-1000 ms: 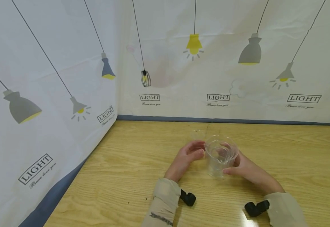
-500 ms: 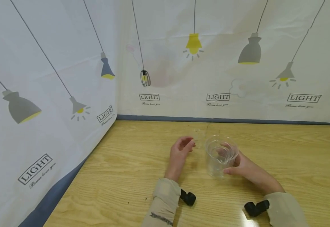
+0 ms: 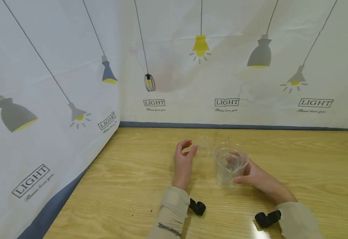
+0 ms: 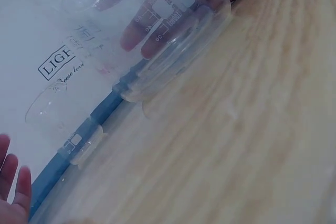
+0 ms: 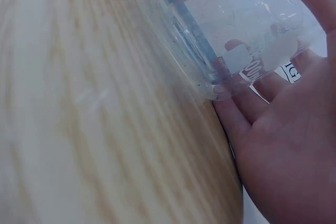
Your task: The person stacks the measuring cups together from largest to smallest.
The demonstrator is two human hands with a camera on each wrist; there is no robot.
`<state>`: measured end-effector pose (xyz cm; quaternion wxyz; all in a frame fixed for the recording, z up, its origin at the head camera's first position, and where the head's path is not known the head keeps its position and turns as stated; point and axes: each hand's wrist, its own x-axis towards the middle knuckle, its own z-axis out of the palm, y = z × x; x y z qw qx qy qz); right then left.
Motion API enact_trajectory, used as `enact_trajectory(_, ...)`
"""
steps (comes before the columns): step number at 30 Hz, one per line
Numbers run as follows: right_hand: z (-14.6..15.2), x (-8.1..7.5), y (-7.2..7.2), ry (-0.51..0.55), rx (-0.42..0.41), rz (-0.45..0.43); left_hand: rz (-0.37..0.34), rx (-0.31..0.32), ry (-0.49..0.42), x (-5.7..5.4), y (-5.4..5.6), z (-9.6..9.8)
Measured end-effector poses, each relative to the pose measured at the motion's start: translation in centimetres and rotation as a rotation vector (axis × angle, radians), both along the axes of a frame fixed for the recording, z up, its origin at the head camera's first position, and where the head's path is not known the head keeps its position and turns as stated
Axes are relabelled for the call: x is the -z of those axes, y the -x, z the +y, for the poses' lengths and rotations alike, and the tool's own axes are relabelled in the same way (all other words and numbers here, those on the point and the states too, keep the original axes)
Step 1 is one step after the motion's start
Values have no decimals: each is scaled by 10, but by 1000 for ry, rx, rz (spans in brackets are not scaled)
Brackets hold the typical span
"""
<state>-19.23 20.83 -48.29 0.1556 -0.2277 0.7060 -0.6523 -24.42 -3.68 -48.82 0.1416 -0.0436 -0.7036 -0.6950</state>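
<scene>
A clear plastic measuring beaker [image 3: 225,174] stands upright on the table; several rings inside it look like smaller beakers nested within. My right hand [image 3: 257,177] holds it from the right, thumb in front and fingers round the far side. Printed scale marks show on its wall [image 4: 157,27] in the left wrist view. Behind and to its left stands a small clear beaker [image 3: 205,148], faint against the wood. My left hand [image 3: 183,164] is just left of this small beaker, fingers loosely bent with nothing between them. In the left wrist view, a gap separates its fingers [image 4: 22,190] from the small beaker.
The wood-grain table [image 3: 126,186] runs back to a white curtain [image 3: 179,73] printed with lamps, which also closes off the left side. Black camera mounts sit at the left cuff [image 3: 198,207] and the right cuff [image 3: 267,219].
My left hand has left the large beaker's side and moved left and back, to beside the small beaker. The right hand keeps its hold. The head view has shifted slightly.
</scene>
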Motion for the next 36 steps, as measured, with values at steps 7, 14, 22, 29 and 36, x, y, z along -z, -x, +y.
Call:
enact_trajectory(7,1,0,0,-8,10,-17,-35,-39,31,2,4,3)
enact_trajectory(14,-1,-1,-1,-23,21,-27,-57,-40,127,1,7,6)
enact_trajectory(22,1,0,-1,-47,43,-26,-65,-23,225,3,13,12)
enact_trajectory(29,1,1,1,-19,17,-4,-68,3,301,2,18,13)
enact_trajectory(36,0,-1,2,-12,18,7,-68,6,378,4,22,15)
